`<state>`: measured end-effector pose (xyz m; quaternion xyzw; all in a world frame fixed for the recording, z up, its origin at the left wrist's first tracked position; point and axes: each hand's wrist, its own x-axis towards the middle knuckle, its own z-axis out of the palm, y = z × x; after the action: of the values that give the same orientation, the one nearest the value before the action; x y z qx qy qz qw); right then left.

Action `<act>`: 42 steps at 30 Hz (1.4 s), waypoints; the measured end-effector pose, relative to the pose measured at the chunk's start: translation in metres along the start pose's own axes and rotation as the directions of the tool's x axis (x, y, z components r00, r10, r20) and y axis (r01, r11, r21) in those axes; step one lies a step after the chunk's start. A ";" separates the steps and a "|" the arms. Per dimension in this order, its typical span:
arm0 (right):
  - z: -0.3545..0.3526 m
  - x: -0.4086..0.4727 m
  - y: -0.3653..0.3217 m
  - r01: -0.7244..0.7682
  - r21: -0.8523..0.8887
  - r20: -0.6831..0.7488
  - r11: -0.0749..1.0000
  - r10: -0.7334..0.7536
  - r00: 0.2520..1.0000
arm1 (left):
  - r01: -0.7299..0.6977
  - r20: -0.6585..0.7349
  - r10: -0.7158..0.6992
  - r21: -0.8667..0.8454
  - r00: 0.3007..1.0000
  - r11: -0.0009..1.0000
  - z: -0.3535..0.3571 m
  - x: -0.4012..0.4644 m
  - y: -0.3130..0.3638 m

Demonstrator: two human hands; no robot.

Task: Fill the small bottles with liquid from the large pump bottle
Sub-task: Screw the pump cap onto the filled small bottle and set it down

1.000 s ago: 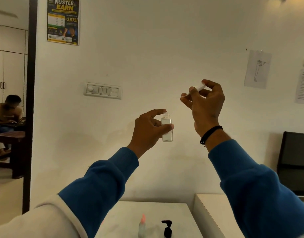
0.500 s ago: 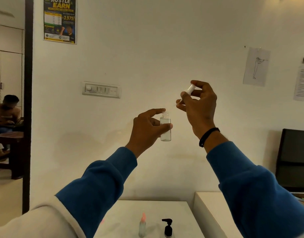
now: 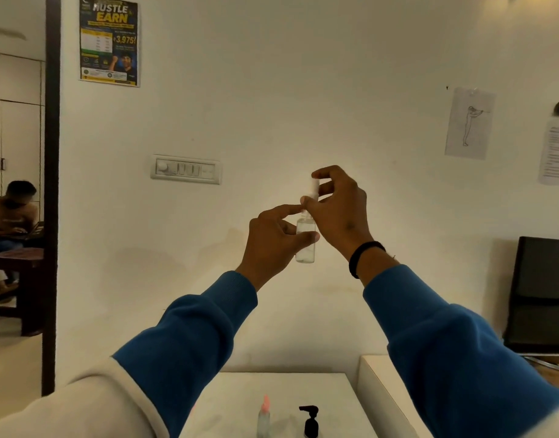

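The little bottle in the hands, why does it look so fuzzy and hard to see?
Head view: the small clear bottle is see-through against a pale wall, so it blends in; the white cap in the right hand is motion-blurred; dim, warm lighting leaves both hands dark; the left hand covers part of the bottle.
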<state>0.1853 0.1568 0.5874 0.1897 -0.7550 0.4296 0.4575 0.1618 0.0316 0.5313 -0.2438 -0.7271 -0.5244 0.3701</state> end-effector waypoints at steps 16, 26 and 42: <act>0.013 -0.008 0.014 -0.057 -0.066 0.088 0.996 0.062 0.994 | 0.016 0.003 -0.016 0.120 1.000 0.993 0.004 -0.001 -0.002; 0.010 -0.006 0.014 -0.093 -0.025 0.069 0.995 0.095 0.993 | 0.042 -0.027 -0.040 0.120 0.999 0.992 0.007 0.003 -0.001; -0.003 0.000 0.007 -0.113 -0.037 0.034 0.993 0.114 0.993 | 0.039 -0.004 -0.039 0.101 0.999 0.994 0.018 0.005 0.011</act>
<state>0.1819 0.1634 0.5843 0.1462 -0.7802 0.4380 0.4220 0.1622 0.0519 0.5381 -0.2102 -0.7568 -0.4944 0.3723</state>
